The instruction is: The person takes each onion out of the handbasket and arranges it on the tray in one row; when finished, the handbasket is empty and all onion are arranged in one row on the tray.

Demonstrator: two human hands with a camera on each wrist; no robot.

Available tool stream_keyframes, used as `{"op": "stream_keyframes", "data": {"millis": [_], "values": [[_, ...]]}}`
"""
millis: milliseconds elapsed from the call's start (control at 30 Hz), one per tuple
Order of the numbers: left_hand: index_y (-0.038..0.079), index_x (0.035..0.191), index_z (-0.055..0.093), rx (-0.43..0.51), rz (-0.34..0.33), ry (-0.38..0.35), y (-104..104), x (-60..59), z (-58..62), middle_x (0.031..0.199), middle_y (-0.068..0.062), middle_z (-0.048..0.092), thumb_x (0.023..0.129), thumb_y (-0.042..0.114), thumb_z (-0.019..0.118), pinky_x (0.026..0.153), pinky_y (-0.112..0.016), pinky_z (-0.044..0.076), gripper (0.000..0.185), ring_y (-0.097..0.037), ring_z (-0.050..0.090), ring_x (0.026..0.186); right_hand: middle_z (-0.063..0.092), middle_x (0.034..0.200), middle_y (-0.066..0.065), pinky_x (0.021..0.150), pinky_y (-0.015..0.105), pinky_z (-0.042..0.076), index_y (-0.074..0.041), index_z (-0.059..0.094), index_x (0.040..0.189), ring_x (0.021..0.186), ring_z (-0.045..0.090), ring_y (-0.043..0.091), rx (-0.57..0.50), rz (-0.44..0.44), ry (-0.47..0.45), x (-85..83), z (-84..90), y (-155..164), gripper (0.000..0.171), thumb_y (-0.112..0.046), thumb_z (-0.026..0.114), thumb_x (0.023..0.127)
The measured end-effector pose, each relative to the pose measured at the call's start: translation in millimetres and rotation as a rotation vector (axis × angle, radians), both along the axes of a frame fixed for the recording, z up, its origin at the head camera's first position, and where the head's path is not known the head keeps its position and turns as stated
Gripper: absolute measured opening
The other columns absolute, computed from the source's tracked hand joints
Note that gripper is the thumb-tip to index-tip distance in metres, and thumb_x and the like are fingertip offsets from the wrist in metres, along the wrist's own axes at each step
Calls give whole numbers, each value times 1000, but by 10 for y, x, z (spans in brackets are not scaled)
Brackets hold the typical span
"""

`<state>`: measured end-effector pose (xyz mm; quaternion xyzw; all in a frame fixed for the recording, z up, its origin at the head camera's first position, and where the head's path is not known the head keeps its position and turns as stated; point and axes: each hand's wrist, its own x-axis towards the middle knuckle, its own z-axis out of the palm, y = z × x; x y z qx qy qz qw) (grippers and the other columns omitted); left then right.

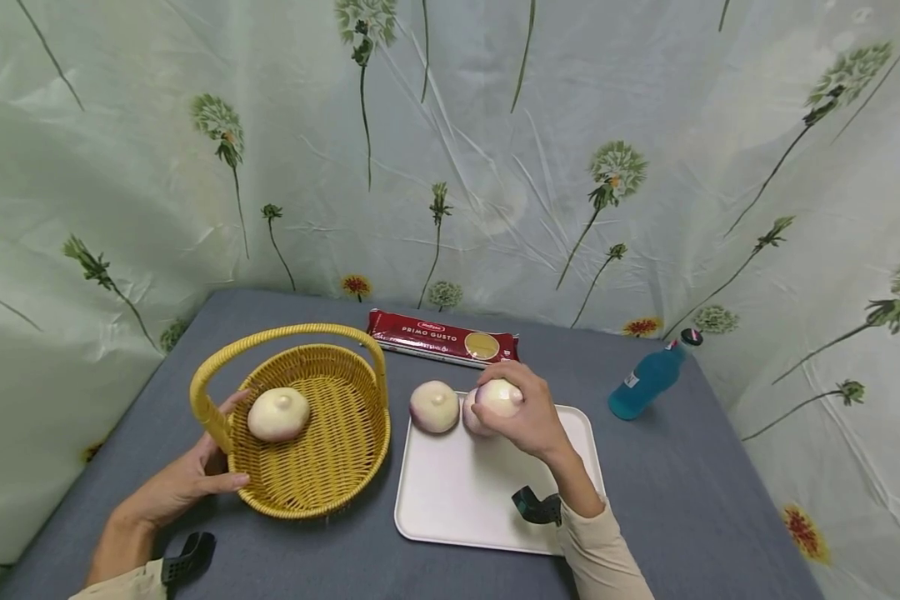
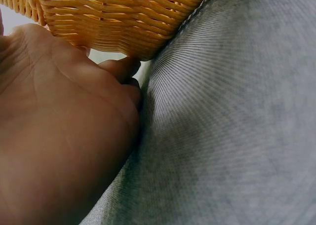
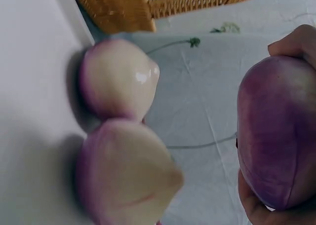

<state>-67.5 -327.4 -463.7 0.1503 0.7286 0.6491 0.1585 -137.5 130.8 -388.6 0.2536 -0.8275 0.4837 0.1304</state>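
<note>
My right hand (image 1: 528, 417) grips a turnip (image 1: 500, 397) above the back of a white tray (image 1: 487, 508). The right wrist view shows the purple underside of this held turnip (image 3: 276, 131), with fingers and thumb around it. Two more white and purple turnips rest side by side on the tray: a left one (image 1: 434, 407) and another (image 1: 474, 417) partly hidden behind my hand. At the left, my left hand (image 1: 183, 483) holds the outer wall of a yellow wicker basket (image 1: 322, 471), thumb near its front rim. Inside the basket lies one turnip (image 1: 279, 414).
A red pasta packet (image 1: 442, 337) lies behind the basket and tray. To the tray's right is a blue bottle (image 1: 648, 382) with a dark cap. The basket's tall arched handle (image 1: 292, 332) rises over it. A flower-printed curtain (image 1: 480, 167) hangs behind the grey table (image 1: 682, 500).
</note>
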Motion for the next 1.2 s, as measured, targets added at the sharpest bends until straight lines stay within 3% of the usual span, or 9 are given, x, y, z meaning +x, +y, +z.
{"op": "stream_keyframes", "data": {"millis": [167,433,633,867,1000,1200], "values": [[33,160,-9,13,-11,-29,-14,-18,2,160,-27,-16,93,-3,63,94,-12,38,105,24,30,124,71,107,5,86,33,47,-9,73,101,105,60,18,1,-44,-15,-122,-227,195,29,-7,85,74],[35,160,-9,-12,-10,-38,-11,-42,30,160,-29,-22,93,-2,64,94,-9,35,106,27,27,122,69,109,6,84,26,49,-6,71,103,103,61,12,4,-8,-72,-144,-274,378,30,-6,85,76],[35,160,-9,-19,-8,-33,-1,-39,17,160,-29,-23,93,-1,65,93,-8,34,106,27,26,121,66,115,17,82,28,51,-2,69,106,106,59,20,17,-26,-143,-127,-195,443,39,-2,88,72],[35,160,-10,-15,-5,-42,-37,-32,-16,158,-33,-19,93,-2,63,93,-11,37,106,26,29,122,62,122,9,81,36,51,-6,66,116,104,58,25,89,-71,-225,-228,-336,609,59,-14,95,65],[36,160,-10,-8,-4,-53,-31,-30,-10,158,-33,-20,93,-2,64,93,-11,37,107,26,30,121,59,123,7,82,40,48,-9,66,118,107,54,26,116,-88,-259,-248,-377,678,57,-18,93,68],[36,160,-10,-10,-5,-53,-19,-23,-2,158,-33,-21,92,-2,64,93,-11,37,107,26,30,121,49,125,11,86,44,36,-15,68,118,114,36,26,190,-135,-268,-235,-388,726,54,-21,91,70]]}}
